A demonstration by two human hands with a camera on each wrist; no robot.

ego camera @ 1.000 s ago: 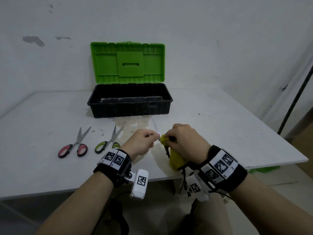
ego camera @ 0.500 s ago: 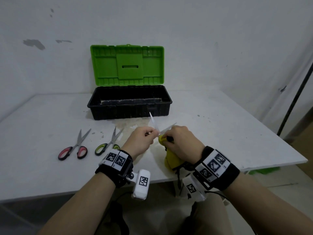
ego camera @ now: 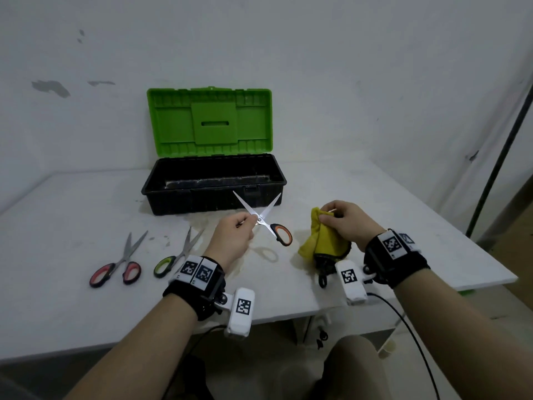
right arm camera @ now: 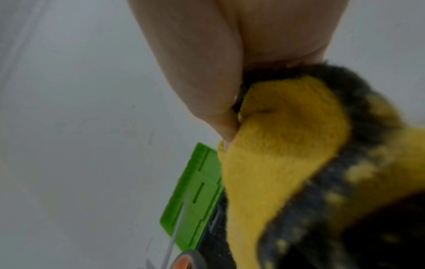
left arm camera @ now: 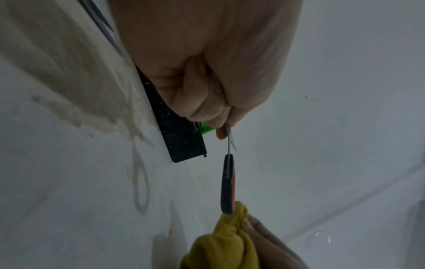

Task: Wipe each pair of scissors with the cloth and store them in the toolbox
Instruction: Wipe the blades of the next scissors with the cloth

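My left hand (ego camera: 232,238) is pinching the orange-handled scissors (ego camera: 264,219) near the pivot, blades splayed, above the bench (ego camera: 72,203); my right hand (ego camera: 347,223) is bunching the yellow cloth (ego camera: 320,241) just beside them.

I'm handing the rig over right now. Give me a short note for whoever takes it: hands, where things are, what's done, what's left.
Left hand pinches the orange-handled scissors near the pivot, blades spread, held above the table.
Right hand grips the yellow cloth, apart from the scissors.
Toolbox is open; no scissors visible inside.
Red-handled scissors and green-handled scissors lie on the table to the left.
Done: nothing stored.
Left: store the orange pair once wiped, then wipe and store the other two.
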